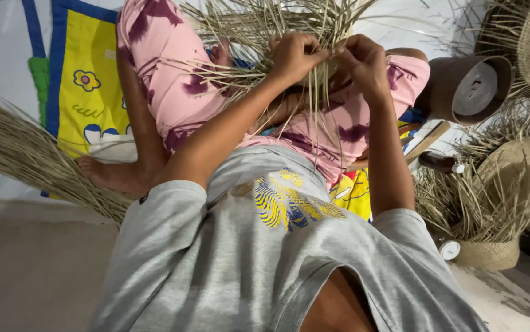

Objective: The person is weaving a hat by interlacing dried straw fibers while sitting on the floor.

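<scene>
Straw weaving [259,37] rests on the lap, loose strands fanning outward. Left hand [294,56] and right hand [363,60] both pinch strands at its near edge, fingers closed. Step in hand: interlacing strands. Next move likely requires holding tension while crossing one strand.

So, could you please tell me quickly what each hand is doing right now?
Left hand: closed, pinching straw strands of the woven piece.
Right hand: closed on the same straw strands.
</scene>
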